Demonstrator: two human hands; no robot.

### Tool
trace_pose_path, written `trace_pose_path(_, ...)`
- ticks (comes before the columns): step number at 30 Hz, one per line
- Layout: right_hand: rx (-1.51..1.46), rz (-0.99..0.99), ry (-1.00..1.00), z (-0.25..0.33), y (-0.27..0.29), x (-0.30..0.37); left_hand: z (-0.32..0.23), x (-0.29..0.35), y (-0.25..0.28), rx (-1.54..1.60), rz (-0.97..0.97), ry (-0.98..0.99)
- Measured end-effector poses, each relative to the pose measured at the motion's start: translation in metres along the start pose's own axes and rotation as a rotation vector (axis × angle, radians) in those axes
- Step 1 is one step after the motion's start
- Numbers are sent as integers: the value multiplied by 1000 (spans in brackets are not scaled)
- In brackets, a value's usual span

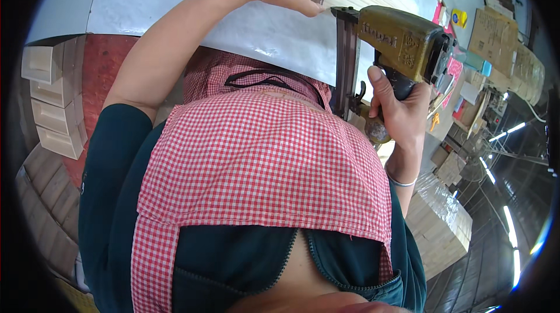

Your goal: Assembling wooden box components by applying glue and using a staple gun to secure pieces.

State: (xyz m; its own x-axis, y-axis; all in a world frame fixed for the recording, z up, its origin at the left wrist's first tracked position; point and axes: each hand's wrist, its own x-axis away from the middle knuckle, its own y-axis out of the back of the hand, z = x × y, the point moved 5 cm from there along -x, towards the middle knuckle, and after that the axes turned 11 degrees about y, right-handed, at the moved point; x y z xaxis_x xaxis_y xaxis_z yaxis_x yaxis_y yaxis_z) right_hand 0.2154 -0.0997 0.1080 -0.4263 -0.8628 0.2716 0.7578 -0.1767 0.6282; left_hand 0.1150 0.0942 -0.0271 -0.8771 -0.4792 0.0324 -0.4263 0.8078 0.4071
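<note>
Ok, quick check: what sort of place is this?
Most likely a woodworking workshop or small factory: a nail or staple gun in the right hand, stacked pale open boxes at left, and strip lights under a high roof.

Red-and-white gingham apron (268,167), wide matching shoulder strap (154,260), black band (262,71) curving across lower part. Dark green top (227,260) beneath, toothed zip (289,253) open at neck. Left sleeve (108,150) ends near elbow, small pale marking (83,187). Slim silver-toned bracelet (401,183), right wrist (406,164).
</note>
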Motion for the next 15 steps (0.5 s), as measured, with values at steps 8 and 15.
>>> trace_pose_path(8,-6,-9,8,6,-3,0,0,-1,0,27,-54,-45)
trace_pose_path(15,-29,-30,28,14,-2,-13,0,1,3,77,-96,-109)
